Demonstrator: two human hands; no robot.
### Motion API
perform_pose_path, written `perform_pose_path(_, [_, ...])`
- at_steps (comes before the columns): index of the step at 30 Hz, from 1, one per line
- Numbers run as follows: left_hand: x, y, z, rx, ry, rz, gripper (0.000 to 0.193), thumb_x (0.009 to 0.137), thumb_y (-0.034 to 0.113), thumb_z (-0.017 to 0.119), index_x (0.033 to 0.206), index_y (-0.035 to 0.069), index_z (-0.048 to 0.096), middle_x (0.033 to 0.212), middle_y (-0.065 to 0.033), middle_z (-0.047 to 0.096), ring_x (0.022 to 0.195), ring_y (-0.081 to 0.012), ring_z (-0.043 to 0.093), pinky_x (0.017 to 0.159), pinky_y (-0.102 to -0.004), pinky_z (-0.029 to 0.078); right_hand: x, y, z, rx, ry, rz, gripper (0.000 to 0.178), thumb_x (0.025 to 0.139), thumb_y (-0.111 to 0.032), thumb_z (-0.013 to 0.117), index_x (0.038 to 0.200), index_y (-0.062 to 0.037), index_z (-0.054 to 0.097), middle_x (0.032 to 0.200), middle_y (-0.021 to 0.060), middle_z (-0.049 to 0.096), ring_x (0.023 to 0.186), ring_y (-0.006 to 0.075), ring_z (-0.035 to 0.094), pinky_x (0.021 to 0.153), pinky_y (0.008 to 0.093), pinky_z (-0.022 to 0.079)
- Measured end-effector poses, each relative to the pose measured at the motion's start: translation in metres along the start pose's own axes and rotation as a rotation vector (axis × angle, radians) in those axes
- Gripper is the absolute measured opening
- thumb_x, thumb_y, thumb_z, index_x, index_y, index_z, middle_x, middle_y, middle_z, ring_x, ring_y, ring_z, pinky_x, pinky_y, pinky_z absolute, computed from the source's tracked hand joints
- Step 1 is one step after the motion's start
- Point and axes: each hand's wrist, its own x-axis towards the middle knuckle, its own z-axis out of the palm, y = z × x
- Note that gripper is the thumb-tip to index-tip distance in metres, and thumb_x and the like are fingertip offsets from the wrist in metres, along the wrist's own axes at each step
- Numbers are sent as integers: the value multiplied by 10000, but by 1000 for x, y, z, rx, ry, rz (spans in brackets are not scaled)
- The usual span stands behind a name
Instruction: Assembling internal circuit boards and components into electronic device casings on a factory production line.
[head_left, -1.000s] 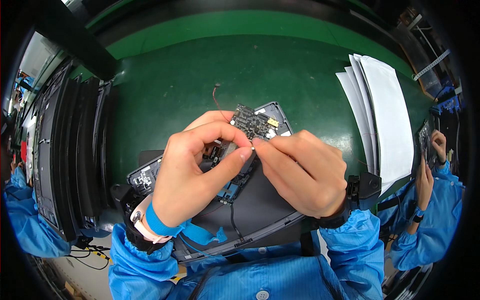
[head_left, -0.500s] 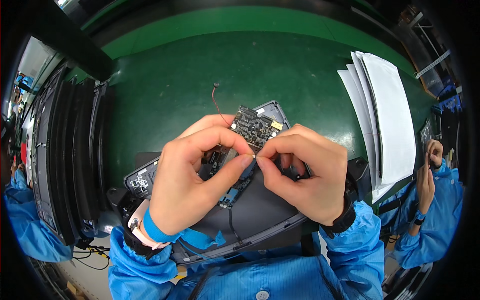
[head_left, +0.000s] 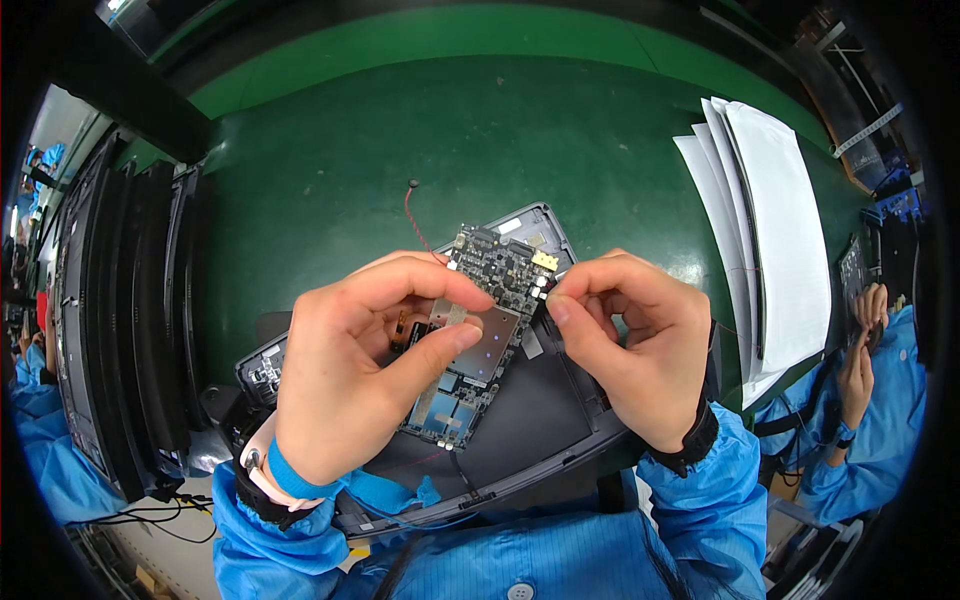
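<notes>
My left hand (head_left: pixel 365 375) grips a narrow circuit board (head_left: pixel 480 335) with a silver shield and blue parts, holding it tilted above a dark device shell (head_left: pixel 520 420). My right hand (head_left: pixel 635 345) has its fingertips pinched at the board's right upper edge, near a small yellow part. A thin red wire (head_left: pixel 418 215) ending in a small black disc runs from the board's top out over the green mat. What the right fingertips pinch is too small to tell.
A green mat (head_left: pixel 480 140) covers the bench. Several dark flat panels (head_left: pixel 120 310) stand stacked at the left. White sheets (head_left: pixel 770 220) lie at the right. Another person in a blue coat (head_left: pixel 860 400) sits at the right edge.
My right hand has drawn a little to the right, so more of the board shows. The board sits higher and more upright in my left hand.
</notes>
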Motion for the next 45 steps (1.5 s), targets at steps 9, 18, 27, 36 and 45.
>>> perform_pose_path(9, [-1,-2,0,39,-12,20,211,759,-114,627,963,-103,573,991,-114,566,873,-156,601,780,-243,487,0,1,1,-7,-9,11,94,717,8,659,802,-28,637,695,10,608,553,53,479,485,194,364])
perform_pose_path(18, [1,4,3,-124,28,-16,408,749,-159,589,1142,-93,501,1087,-168,591,944,-163,601,825,-259,496,1,4,0,26,-29,-3,85,732,-2,663,813,-24,647,695,19,612,557,55,490,492,196,375])
perform_pose_path(27, [-1,-2,1,2,-46,41,579,746,-189,561,1291,-120,375,1347,-225,414,1107,-190,529,896,-283,465,4,5,-3,-171,0,-151,70,731,-17,697,788,-23,658,659,52,616,523,98,527,471,223,398])
perform_pose_path(36, [-3,-1,-2,52,-61,80,593,735,-186,573,1291,-123,378,1347,-222,416,1113,-175,515,913,-278,440,4,1,-4,-188,-13,-129,84,718,-19,706,788,-32,661,662,49,623,563,117,552,482,229,408])
perform_pose_path(45, [2,11,-17,272,183,139,529,700,-142,637,1202,-55,494,1025,-128,581,875,-108,579,749,-208,488,3,9,11,-322,-67,-322,146,722,9,668,851,-34,615,827,77,633,747,249,614,645,318,487])
